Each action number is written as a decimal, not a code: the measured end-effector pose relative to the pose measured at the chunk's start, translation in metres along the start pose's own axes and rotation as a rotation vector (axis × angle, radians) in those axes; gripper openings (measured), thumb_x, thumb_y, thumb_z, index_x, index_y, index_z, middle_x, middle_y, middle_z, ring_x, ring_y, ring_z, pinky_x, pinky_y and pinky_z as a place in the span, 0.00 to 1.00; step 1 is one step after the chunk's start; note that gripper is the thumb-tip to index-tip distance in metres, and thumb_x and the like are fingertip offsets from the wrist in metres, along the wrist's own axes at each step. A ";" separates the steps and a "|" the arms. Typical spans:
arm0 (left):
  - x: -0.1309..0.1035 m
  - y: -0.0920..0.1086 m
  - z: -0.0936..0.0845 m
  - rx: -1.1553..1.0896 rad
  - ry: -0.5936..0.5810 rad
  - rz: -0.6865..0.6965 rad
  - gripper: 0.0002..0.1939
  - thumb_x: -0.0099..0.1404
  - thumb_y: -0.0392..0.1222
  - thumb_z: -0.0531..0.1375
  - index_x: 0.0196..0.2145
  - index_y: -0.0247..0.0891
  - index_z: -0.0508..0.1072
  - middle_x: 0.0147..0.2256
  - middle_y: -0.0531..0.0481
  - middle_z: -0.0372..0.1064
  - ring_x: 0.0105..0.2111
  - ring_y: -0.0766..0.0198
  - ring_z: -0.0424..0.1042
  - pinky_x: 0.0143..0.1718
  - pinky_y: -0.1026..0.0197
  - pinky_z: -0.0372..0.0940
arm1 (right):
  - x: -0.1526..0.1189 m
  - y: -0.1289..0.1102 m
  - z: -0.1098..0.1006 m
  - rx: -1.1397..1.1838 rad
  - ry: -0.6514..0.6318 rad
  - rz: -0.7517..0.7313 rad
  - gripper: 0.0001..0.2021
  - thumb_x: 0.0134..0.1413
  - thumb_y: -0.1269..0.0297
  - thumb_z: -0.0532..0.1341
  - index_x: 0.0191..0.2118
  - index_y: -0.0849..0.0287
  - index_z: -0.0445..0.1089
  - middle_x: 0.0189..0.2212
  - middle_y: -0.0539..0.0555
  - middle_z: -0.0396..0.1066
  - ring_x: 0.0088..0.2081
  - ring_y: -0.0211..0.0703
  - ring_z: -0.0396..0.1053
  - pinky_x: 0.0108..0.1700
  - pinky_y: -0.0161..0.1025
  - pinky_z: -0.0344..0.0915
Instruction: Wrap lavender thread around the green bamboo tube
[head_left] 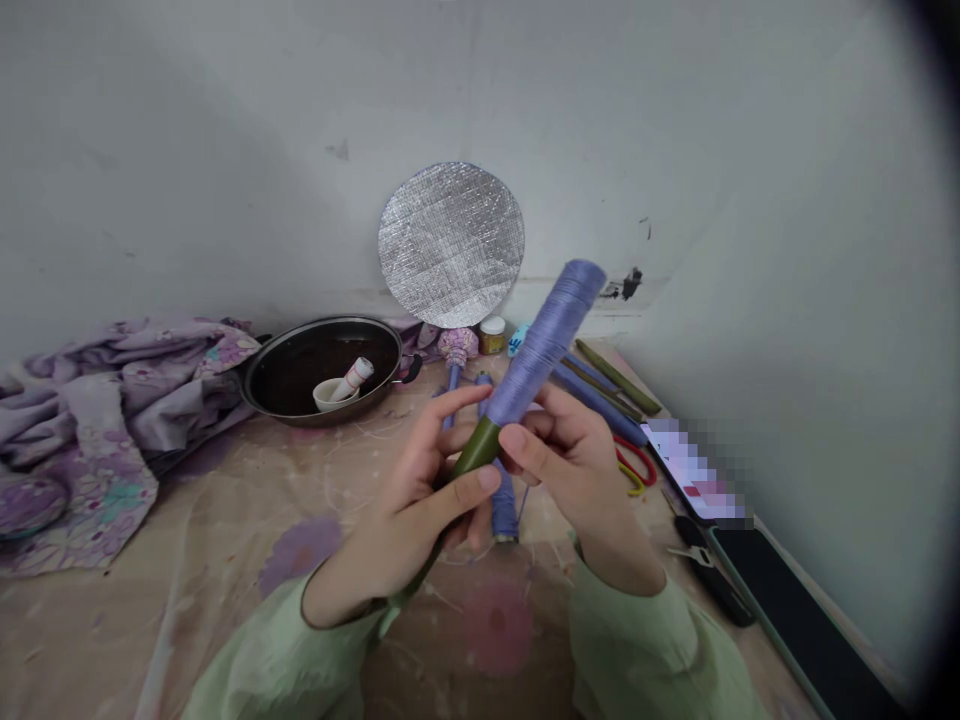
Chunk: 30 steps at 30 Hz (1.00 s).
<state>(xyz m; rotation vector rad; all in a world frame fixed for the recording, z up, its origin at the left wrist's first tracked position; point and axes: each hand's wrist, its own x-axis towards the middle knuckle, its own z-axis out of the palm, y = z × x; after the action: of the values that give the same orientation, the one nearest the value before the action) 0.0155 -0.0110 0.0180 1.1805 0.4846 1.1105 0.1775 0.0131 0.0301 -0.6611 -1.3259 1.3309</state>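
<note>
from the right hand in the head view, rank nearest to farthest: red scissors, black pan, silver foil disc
1. red scissors: just to the right of the right hand, on the table.
2. black pan: back left, across the table.
3. silver foil disc: farthest, leaning against the back wall.

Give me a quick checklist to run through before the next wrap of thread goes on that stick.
1. Left hand has the green stick by its bare part: ok.
2. Right hand pinches at the edge of the purple thread winding: ok.
3. Winding looks even, no visible gaps: ok.
4. Loose thread end located: cannot tell, too thin to see.
5. Red-handled scissors lie beside the right hand: ok.
6. Spare wrapped sticks lie behind the hands: ok.
</note>
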 end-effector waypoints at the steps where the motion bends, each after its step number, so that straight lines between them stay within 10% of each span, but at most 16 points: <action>1: 0.000 0.001 -0.001 -0.039 -0.043 -0.014 0.24 0.73 0.37 0.60 0.62 0.58 0.63 0.35 0.56 0.71 0.19 0.77 0.68 0.17 0.78 0.57 | -0.002 -0.001 0.000 -0.003 0.001 -0.001 0.14 0.55 0.58 0.72 0.45 0.55 0.73 0.19 0.42 0.65 0.17 0.29 0.57 0.18 0.27 0.53; 22: -0.007 0.011 0.002 -0.377 -0.289 -0.117 0.06 0.76 0.41 0.53 0.47 0.41 0.68 0.35 0.47 0.78 0.19 0.72 0.73 0.15 0.78 0.58 | -0.014 -0.001 0.003 0.260 -0.231 -0.024 0.11 0.66 0.66 0.65 0.52 0.51 0.77 0.22 0.45 0.75 0.19 0.31 0.73 0.23 0.27 0.70; 30: 0.001 0.012 0.000 -0.069 -0.048 -0.146 0.08 0.70 0.44 0.63 0.44 0.38 0.74 0.29 0.52 0.74 0.23 0.71 0.72 0.23 0.73 0.63 | -0.011 -0.002 0.002 0.050 -0.101 -0.020 0.04 0.62 0.64 0.68 0.38 0.56 0.74 0.21 0.45 0.71 0.19 0.32 0.71 0.20 0.27 0.66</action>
<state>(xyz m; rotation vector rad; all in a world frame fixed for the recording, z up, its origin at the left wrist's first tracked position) 0.0108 -0.0105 0.0290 1.0913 0.4835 0.9644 0.1790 0.0018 0.0292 -0.5516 -1.3717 1.3920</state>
